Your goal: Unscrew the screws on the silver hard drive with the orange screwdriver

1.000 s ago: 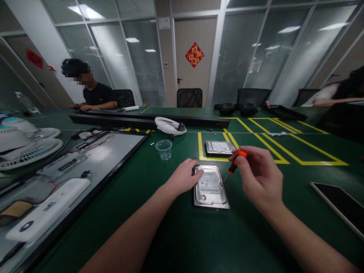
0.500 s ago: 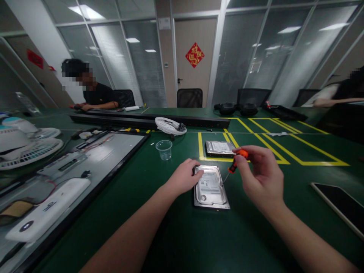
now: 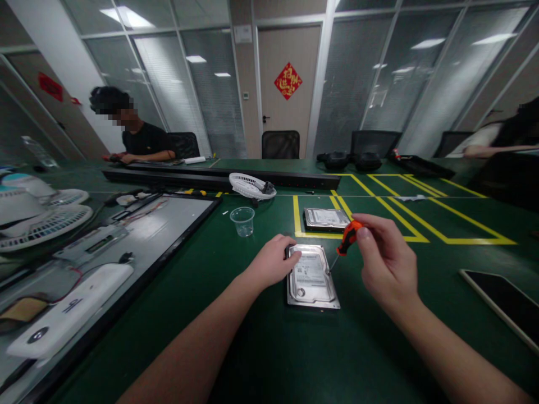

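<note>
Right, the hard drive (image 3: pixel 312 276) lies flat, label up, on the green table (image 3: pixel 269 348), dead ahead of us. Our left hand (image 3: pixel 273 261) sits on its 10 o'clock corner, fingers curled narrow over the edge, pinning it. Our right hand (image 3: pixel 385 261) is at its 2 o'clock, thumb and fingers pinched round the orange handle of a small screwdriver (image 3: pixel 346 240). The shaft slants down toward the drive's 3 o'clock edge; we can't tell if the tip is seated.

Handling, our read:
- The drive is a metal-cased block, stiff and dense for its size, with no give.
- The smooth casing will likely skate on the mat under side load, so pin it.
- It's shock-sensitive inside, so no drops or knocks.
- Grip it by the long side walls, not by the lid or label.
- The screwdriver is light with a thin shaft; the handle is the only sane hold.

Outward from the drive:
- A second drive (image 3: pixel 326 219) lies at 12 o'clock by the yellow tape lines (image 3: pixel 297 219), apart from ours.
- A clear plastic cup (image 3: pixel 243 220) stands upright at 11 o'clock and looks empty.
- A white fan grille (image 3: pixel 251 186) sits beyond the cup.
- A big flat panel (image 3: pixel 168 224) in a black frame lies at 9 o'clock with loose parts on it.
- A dark tablet (image 3: pixel 501 306) lies at 4 o'clock.
- One person (image 3: pixel 143 140) sits far off at 10 o'clock, and another's arm (image 3: pixel 492 150) shows at far 2 o'clock, well apart from us
</note>
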`<action>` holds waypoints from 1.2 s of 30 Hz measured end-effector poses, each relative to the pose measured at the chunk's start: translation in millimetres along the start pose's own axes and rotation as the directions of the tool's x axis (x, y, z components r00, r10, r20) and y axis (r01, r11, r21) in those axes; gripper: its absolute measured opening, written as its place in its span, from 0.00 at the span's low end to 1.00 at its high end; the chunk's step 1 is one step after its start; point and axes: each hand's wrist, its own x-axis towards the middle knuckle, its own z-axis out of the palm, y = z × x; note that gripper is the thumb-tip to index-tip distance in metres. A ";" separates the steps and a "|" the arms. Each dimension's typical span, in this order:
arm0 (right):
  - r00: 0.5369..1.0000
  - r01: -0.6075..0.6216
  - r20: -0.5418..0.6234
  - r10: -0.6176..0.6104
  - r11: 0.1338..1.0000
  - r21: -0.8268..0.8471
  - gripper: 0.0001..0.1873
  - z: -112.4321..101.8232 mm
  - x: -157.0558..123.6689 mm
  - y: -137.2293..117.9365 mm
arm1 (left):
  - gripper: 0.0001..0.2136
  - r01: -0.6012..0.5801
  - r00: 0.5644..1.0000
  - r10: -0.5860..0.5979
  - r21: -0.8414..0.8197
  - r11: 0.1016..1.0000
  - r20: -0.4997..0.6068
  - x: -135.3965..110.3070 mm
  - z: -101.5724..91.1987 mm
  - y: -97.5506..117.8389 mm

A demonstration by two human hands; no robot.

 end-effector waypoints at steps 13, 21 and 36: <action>0.998 0.002 -0.067 0.006 0.992 0.123 0.15 5.8 0.7 -3.8 | 0.15 0.000 1.000 0.000 -0.014 1.000 -0.001 -0.7 -0.9 0.5; 0.999 0.048 -0.013 -0.048 0.998 0.037 0.15 2.1 0.8 1.0 | 0.15 -0.010 1.000 0.010 -0.009 1.000 -0.006 -0.2 -0.1 -1.0; 0.999 0.038 0.005 -0.039 0.997 0.061 0.16 1.4 -0.1 -1.7 | 0.16 0.005 1.000 -0.004 -0.006 1.000 0.004 -0.5 -1.0 -0.5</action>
